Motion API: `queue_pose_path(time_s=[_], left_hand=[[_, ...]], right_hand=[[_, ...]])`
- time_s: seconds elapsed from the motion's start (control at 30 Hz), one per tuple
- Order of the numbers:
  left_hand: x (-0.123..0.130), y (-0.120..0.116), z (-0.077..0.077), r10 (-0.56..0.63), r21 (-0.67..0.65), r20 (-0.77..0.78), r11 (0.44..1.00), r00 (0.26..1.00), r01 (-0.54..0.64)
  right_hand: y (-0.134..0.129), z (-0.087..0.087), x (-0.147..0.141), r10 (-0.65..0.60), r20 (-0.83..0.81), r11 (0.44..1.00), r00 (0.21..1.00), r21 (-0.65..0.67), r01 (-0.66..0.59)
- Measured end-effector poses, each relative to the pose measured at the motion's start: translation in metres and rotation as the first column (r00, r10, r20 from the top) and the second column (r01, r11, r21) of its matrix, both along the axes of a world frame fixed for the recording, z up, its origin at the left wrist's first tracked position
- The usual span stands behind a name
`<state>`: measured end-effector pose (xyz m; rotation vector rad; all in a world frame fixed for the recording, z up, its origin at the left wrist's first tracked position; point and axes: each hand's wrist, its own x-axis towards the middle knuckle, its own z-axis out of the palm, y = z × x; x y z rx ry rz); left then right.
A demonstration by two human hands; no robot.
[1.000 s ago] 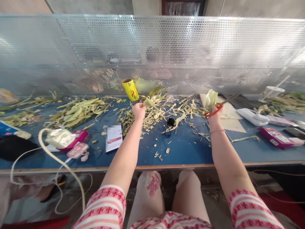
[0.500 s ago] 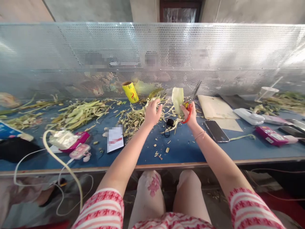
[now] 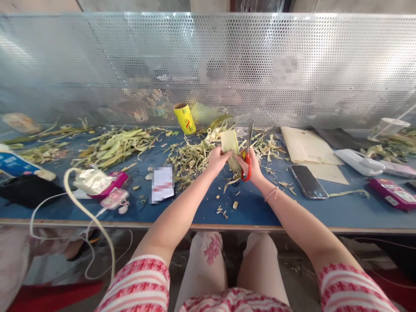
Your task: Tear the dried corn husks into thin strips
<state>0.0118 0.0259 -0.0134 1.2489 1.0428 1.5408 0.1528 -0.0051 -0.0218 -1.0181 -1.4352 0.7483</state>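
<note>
Head view. Leaf strip (image 3: 229, 143): broad, flat, pale yellow-green, top edge nearly straight; raised upright between the two hands, in front of the middle heap of plant scraps (image 3: 188, 161). Left hand (image 3: 217, 162): fingers closed on the strip's left edge. Right hand (image 3: 255, 168): fingers gripping the scissors (image 3: 248, 167), with the thumb against the strip's lower part; red handles, some yellow inside, metal blades pointing up beside the strip. Whether the blades are fully together: cannot tell.

Containers: yellow tube (image 3: 184, 119), red mark on its side, brown rim, leaning slightly, at the back of the bench (image 3: 260, 212); interior not visible far down. Clear cup (image 3: 388, 128), back right, a straw (image 3: 408, 111) rising from it; other contents unclear.
</note>
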Motion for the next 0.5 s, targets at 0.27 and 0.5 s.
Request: queue_pose_path(time_s=[0.27,0.5], left_hand=[[-0.010,-0.004,0.009,0.126,0.211,-0.116,0.972,0.985,-0.100],[-0.011,-0.005,0.010,0.168,0.194,-0.044,0.968,0.985,-0.157]], right_hand=[[0.007,-0.005,0.002,0.229,-0.135,0.934,0.964,-0.248,-0.256],[-0.001,0.003,0.004,0.281,-0.135,0.902,0.950,-0.300,-0.310]])
